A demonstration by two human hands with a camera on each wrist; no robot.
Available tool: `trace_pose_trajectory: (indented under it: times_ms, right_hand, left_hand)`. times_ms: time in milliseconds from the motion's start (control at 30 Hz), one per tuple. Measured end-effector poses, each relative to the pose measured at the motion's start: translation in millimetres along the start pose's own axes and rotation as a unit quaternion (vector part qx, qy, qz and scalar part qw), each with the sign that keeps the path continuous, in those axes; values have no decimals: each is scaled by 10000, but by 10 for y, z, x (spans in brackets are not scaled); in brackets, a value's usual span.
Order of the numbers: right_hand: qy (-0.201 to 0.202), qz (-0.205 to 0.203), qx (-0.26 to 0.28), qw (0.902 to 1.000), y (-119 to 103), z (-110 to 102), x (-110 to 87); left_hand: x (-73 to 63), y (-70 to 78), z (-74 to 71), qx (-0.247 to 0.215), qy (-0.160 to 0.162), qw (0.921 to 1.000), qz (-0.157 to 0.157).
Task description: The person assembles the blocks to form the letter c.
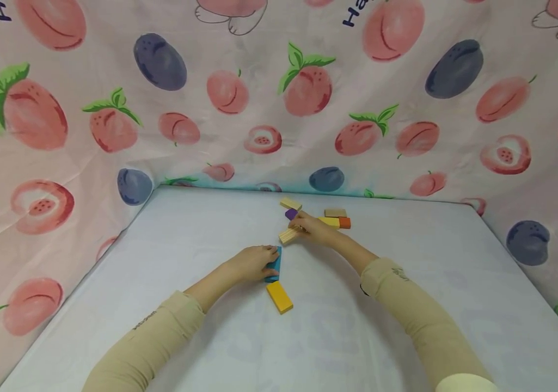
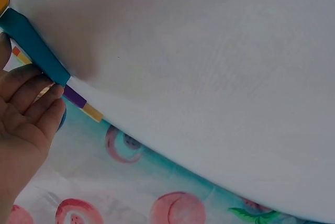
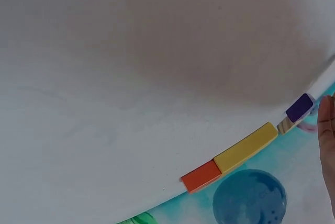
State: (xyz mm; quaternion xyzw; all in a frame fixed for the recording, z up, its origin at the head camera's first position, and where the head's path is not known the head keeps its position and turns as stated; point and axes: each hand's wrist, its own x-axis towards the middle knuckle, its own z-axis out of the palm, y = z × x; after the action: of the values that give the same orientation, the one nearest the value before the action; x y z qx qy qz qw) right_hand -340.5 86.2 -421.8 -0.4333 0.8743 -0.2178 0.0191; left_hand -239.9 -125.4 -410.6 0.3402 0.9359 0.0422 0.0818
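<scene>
Near the centre of the head view, a blue block (image 1: 276,265) is gripped by the left hand (image 1: 255,262), with the thumb at its lower end and the fingers at its upper end. In the left wrist view the fingers are seen close together along the block's side. An amber block (image 1: 279,297) is placed just below the blue one; whether the two are touching cannot be told.

Above and right of centre, the right hand (image 1: 312,228) is lowered over a plain wooden block (image 1: 288,236), whose right end is covered by it. Whether the fingers are clamped on that block cannot be told, since only their edge is caught at the right of the right wrist view. A purple block (image 1: 290,214) is seen just beside the fingertips, with a second wooden block (image 1: 290,203) above it. To the right, a yellow block (image 1: 329,221) is set end to end with an orange block (image 1: 344,222), and a third wooden block (image 1: 335,213) is seen just above them. The white tabletop (image 1: 185,228) is backed by a fruit-printed cloth (image 1: 269,54).
</scene>
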Motion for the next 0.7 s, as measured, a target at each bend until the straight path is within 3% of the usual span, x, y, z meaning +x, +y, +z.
trace_pose_trajectory:
  times_ms: [367,700]
  right_hand:
    - [-409,-106,-233,9988,65,35,141]
    - [-782,-101,-36,9969,53,90,206]
  left_hand:
    - [-5,-22,4,-209,13,9998,32]
    - [8,-72,7,-391,75,9990,209]
